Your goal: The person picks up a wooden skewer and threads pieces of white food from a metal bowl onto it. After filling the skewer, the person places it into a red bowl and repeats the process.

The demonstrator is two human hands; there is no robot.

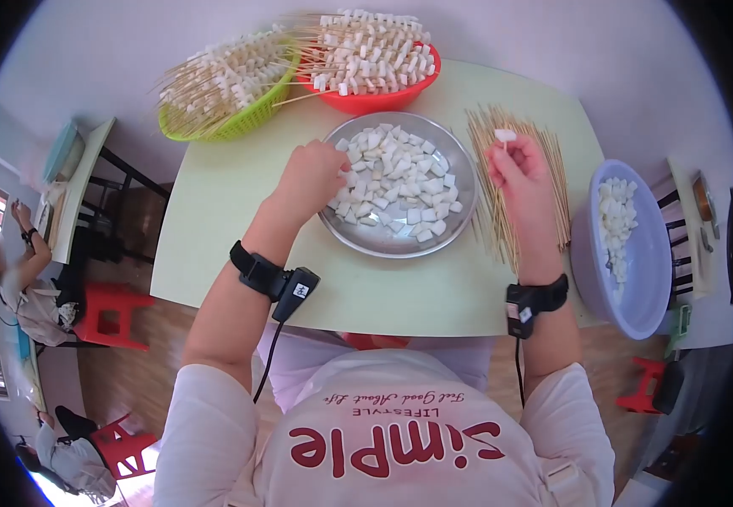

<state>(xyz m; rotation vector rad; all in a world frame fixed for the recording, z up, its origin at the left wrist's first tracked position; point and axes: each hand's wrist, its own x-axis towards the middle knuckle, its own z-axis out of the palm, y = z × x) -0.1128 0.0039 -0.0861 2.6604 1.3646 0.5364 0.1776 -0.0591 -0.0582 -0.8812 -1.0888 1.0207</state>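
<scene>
A white piece is carried at the tip of a thin skewer, which is pinched in the grip of the right hand; that grip is closed, and the skewer's lower length cannot be told apart from what lies behind it. The right hand is held at three o'clock from the metal basin, over a spread of loose sticks. Many cut white pieces are contained in the basin. Its rim is overlapped at nine o'clock by the left hand, whose fingers are curled inward by the nearest pieces; whether one is held in that grip cannot be told.

Farther out, a red basket heaped with filled skewers is placed just short of twelve o'clock, and a green basket, likewise loaded, at ten. Between three and four, more white pieces are held in a lilac tub. The basin and sticks are supported by a pale green counter. Beyond it, between eight and nine, a red stool and a seated person are seen.
</scene>
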